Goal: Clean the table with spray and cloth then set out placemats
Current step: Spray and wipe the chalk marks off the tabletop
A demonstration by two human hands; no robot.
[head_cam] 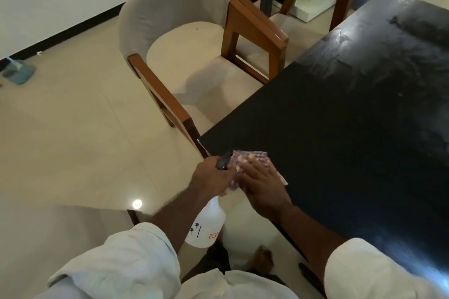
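Left hand [211,173] wrapped around the neck of the white spray bottle [206,223], its black top mostly hidden. Right hand [261,185] spread flat on the purple cloth [252,156] at the near corner of the black table [340,128], cloth mostly covered, maybe folded. Wet smears further beyond the right hand, blurry.

One spray bottle [207,223]; one cloth [252,156]; one table [352,128]; two chairs [184,56]; two hands [262,187]
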